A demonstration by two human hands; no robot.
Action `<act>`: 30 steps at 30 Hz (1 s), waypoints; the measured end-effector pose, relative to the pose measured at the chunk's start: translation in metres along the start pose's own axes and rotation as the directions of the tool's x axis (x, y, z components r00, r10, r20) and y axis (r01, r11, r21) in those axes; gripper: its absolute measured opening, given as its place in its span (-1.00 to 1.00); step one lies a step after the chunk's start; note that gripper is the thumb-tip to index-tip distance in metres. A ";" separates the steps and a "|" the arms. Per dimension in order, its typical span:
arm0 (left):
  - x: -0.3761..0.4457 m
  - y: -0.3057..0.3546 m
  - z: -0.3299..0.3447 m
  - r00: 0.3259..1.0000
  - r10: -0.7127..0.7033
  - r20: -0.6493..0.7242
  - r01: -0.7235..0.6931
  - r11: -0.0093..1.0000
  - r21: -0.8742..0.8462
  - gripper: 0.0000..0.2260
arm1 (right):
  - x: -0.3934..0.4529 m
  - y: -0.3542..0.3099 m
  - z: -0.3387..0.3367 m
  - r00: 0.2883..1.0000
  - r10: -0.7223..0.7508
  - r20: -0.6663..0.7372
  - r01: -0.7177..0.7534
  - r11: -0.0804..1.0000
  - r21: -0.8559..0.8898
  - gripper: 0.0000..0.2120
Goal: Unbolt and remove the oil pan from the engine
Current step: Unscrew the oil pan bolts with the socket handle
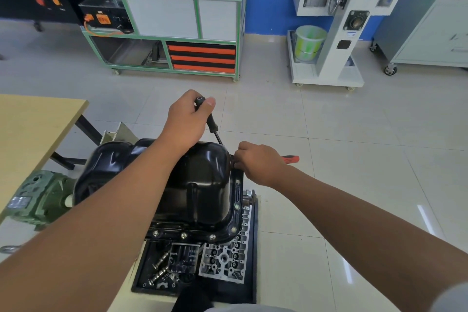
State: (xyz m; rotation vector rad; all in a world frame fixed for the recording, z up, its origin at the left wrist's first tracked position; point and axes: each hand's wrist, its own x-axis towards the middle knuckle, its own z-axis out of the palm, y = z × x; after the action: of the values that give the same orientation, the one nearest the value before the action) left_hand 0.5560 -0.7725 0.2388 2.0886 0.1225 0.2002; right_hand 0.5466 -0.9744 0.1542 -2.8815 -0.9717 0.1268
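Tray (253, 261) holds cylinder head (224, 259) and camshafts (159, 267) — beneath oil pan (197, 185)

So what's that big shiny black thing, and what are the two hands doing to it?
The picture comes from a camera worn on a person's head, looking down at their own hands. The glossy black metal oil pan is the bottom cover of an engine, held on by small silver bolts along its rim. The left hand grips a black-handled tool pointing down at the pan's far edge. The right hand holds a red-handled tool at that edge.
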 end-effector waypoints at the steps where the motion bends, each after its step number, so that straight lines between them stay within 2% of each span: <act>1: 0.000 0.000 0.000 1.000 0.001 0.000 -0.001 1.000 -0.002 -0.79 | 0.001 -0.001 0.000 1.000 -0.010 0.003 0.010 1.000 -0.008 -0.87; 6: 0.000 -0.001 0.000 1.000 -0.003 0.005 0.003 1.000 -0.003 -0.80 | 0.001 0.002 -0.002 0.996 -0.082 0.028 0.081 0.997 0.014 -0.70; 9: 0.000 0.000 -0.001 1.000 0.000 0.010 0.000 1.000 0.003 -0.80 | 0.000 0.001 -0.004 1.000 -0.012 -0.001 0.012 0.995 0.095 -0.78; 12: 0.000 0.000 -0.001 1.000 -0.003 0.014 0.003 1.000 -0.005 -0.81 | 0.001 0.000 0.000 0.999 0.035 0.005 -0.035 0.995 0.097 -0.73; 15: -0.001 0.001 -0.001 1.000 -0.008 0.016 0.008 1.000 -0.002 -0.80 | 0.002 -0.001 0.004 1.000 -0.011 0.007 0.010 0.995 0.101 -0.85; 17: -0.001 0.001 -0.001 1.000 -0.009 0.014 0.009 1.000 0.005 -0.80 | 0.001 -0.002 0.005 1.000 -0.028 -0.001 0.028 0.988 0.151 -0.78; 20: -0.001 0.001 -0.001 1.000 -0.010 0.013 0.010 1.000 0.002 -0.80 | 0.000 -0.003 0.008 0.993 0.091 -0.076 -0.070 0.965 0.252 -0.83; 22: -0.001 0.002 -0.001 1.000 -0.007 0.015 0.007 1.000 0.002 -0.80 | -0.001 -0.002 0.011 0.988 0.131 -0.083 -0.109 0.965 0.238 -0.79; 24: -0.002 0.003 -0.001 1.000 -0.002 0.016 0.002 1.000 0.000 -0.80 | -0.002 -0.002 0.015 0.987 0.141 -0.084 -0.119 0.968 0.220 -0.84; 26: -0.003 0.003 -0.002 1.000 0.010 0.023 -0.010 1.000 -0.014 -0.82 | -0.005 0.000 0.020 0.976 0.157 -0.148 -0.119 0.965 0.235 -0.74; 27: -0.003 0.003 -0.002 0.999 0.023 0.034 -0.022 0.999 -0.031 -0.83 | -0.007 0.001 0.022 0.959 0.209 -0.194 -0.145 0.943 0.298 -0.70; 30: -0.005 0.004 -0.004 0.989 0.080 0.124 -0.070 0.994 -0.079 -0.85 | -0.011 0.004 0.020 0.851 0.440 -0.288 -0.180 0.758 0.626 -0.83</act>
State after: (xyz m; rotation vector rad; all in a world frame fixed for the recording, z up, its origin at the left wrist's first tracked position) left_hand 0.5505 -0.7719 0.2438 2.0270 -0.0399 0.1147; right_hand 0.5382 -0.9826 0.1340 -2.3136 -0.2726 -0.1508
